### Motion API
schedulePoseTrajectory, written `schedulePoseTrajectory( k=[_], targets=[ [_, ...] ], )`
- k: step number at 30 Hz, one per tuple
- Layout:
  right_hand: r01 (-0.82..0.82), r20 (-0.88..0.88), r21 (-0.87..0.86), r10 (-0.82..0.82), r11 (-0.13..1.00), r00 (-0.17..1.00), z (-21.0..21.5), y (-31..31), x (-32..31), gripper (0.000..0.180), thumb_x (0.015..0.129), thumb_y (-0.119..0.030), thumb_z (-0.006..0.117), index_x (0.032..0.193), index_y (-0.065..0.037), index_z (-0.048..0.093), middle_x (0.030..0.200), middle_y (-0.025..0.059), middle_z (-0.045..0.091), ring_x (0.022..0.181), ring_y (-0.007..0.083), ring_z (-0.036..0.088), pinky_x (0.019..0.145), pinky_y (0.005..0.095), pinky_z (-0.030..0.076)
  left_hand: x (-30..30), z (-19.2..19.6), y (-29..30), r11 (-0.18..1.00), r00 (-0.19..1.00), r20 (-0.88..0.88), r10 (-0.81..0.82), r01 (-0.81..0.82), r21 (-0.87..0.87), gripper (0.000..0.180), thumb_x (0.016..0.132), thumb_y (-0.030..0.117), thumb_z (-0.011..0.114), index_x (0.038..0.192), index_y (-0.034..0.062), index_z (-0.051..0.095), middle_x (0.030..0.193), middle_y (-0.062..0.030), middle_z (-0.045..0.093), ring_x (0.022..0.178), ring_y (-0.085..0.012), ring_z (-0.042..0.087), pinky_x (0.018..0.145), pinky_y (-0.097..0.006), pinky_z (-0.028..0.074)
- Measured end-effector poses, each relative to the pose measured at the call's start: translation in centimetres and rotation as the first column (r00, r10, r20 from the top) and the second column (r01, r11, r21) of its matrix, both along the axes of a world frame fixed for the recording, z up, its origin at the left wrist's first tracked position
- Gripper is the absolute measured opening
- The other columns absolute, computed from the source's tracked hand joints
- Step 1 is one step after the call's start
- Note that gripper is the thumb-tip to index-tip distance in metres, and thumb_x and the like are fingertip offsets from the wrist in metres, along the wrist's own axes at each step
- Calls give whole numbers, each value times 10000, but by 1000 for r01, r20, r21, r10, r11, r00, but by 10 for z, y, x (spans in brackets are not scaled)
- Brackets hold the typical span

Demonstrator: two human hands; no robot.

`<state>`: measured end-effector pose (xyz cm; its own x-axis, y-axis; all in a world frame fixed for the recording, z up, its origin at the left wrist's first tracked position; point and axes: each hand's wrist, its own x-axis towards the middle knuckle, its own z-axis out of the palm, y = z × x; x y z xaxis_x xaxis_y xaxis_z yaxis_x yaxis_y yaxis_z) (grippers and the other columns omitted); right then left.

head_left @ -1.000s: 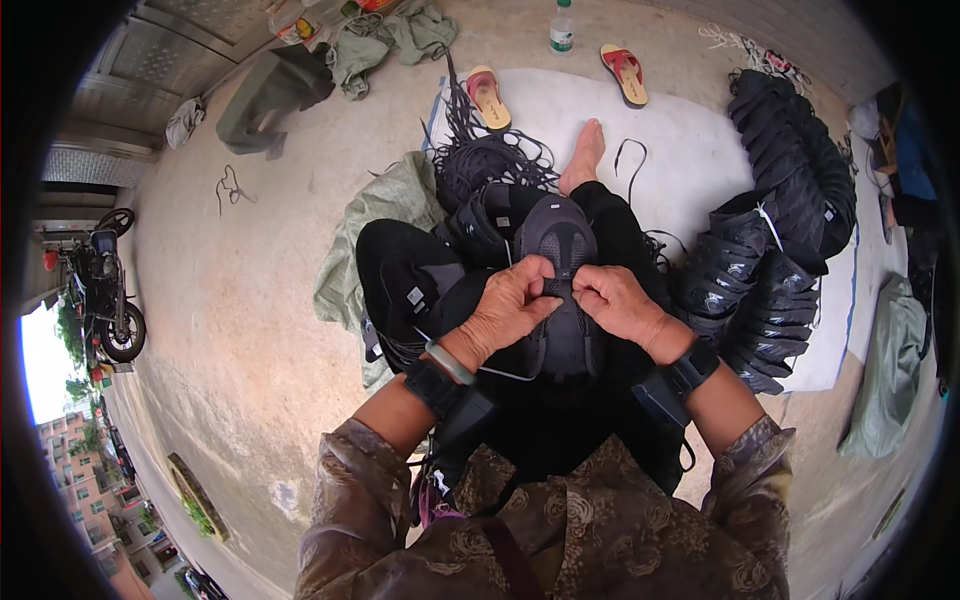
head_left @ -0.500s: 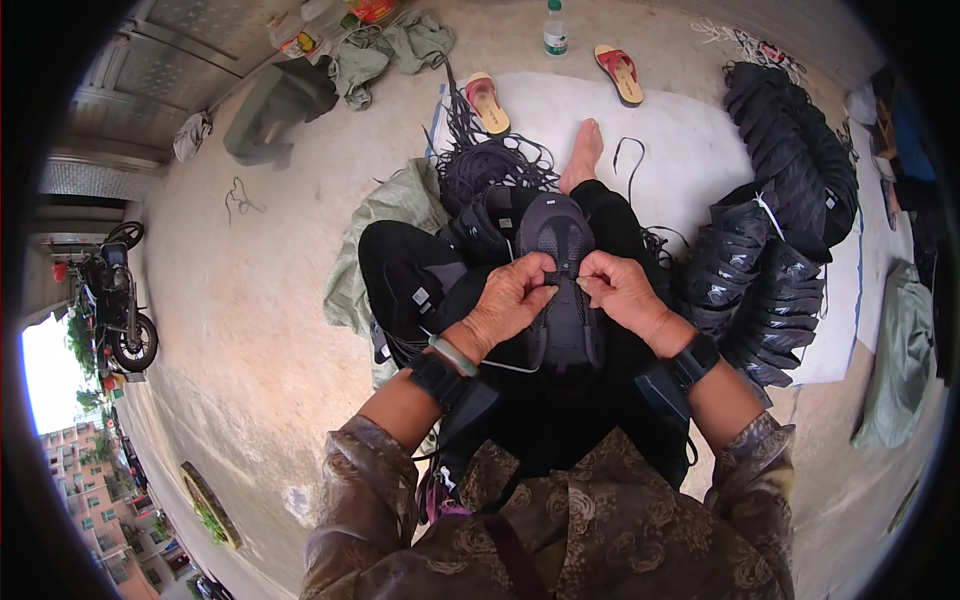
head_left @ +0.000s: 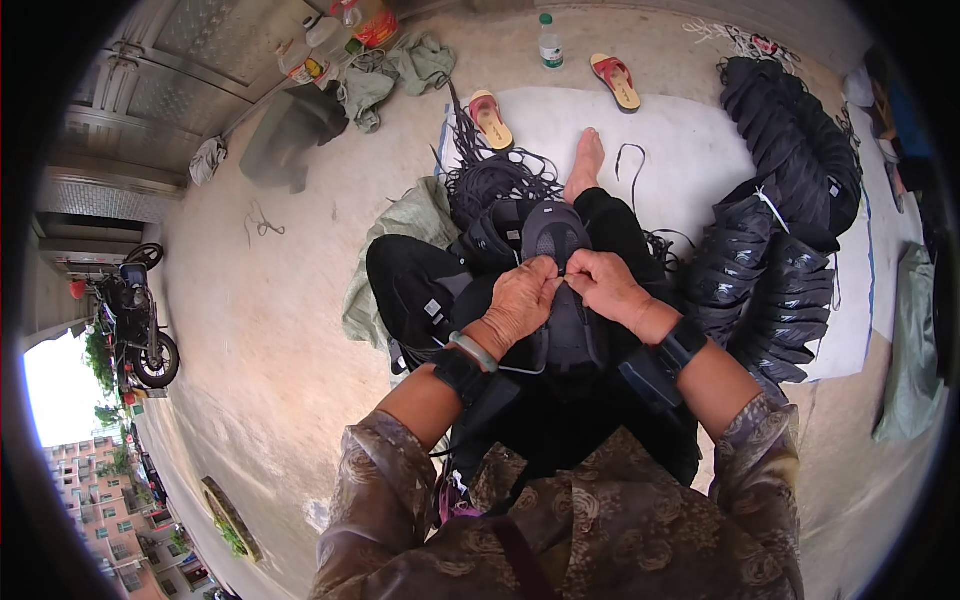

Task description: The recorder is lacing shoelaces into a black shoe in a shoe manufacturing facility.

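A black shoe upper (head_left: 575, 340) lies on my lap, its rounded toe pointing away from me. Over its throat, my left hand (head_left: 520, 303) and my right hand (head_left: 612, 293) meet with fingertips nearly touching. Both are closed in a pinch of thumb and finger. Whatever thin thing sits between the fingertips is too small and hidden to make out. Just beyond my left knee rests another black shoe upper (head_left: 485, 240). Past it spreads a tangled heap of black shoelaces (head_left: 500, 178).
Long nested stacks of black shoe uppers (head_left: 790, 140) stand at the right on a white sheet (head_left: 690, 140). One loose lace (head_left: 634, 165) lies by my bare foot. Red sandals (head_left: 617, 82) and a plastic bottle (head_left: 550, 45) are farther off. A motorcycle (head_left: 140, 320) is at far left.
My two hands have drawn closer together over the shoe's throat, the right one moving left. The whole view has shifted slightly.
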<state>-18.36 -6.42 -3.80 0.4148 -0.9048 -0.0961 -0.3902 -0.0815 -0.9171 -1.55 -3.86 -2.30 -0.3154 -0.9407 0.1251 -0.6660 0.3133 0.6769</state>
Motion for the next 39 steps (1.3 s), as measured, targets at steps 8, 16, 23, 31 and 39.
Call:
schedulePoseTrajectory(
  k=[8,16,23,31,39],
  targets=[
    [-90,-98,-131,77,987,992,5,14,-29,191,721,-58,583,892,-53,499,784,123,602,749,310,592,661,380,448,66,37,25,989,987,119,111,-122,89,112,774,70,573,796,39,468,693,-154,555,700,-374,556,614,-419,451],
    [-141,-307,-487,-18,862,951,-5,27,-45,274,715,-28,552,974,-69,473,860,120,583,770,306,564,724,378,418,204,47,86,829,589,776,227,-535,164,145,755,154,593,847,46,563,778,-160,623,792,-354,598,684,-442,472],
    [-177,-346,-497,-7,850,938,4,29,-42,194,746,-74,560,934,-71,512,781,105,573,710,294,559,695,375,419,67,43,52,998,945,325,38,-50,27,494,712,108,592,1176,29,443,1158,-169,514,971,-330,556,803,-367,475],
    [-168,-374,-523,-48,835,926,9,24,-70,141,782,-184,593,847,-64,556,717,89,577,653,287,554,623,370,430,40,11,23,999,931,363,-49,47,14,246,753,86,552,997,57,531,809,-134,597,706,-317,602,600,-390,488],
    [-194,-519,-449,-78,872,851,36,27,-154,117,815,-151,552,848,-42,577,772,123,605,709,309,578,649,382,455,169,58,-5,959,734,621,276,-167,-229,131,809,137,503,901,115,593,820,-96,611,726,-315,602,604,-405,486]
  ],
)
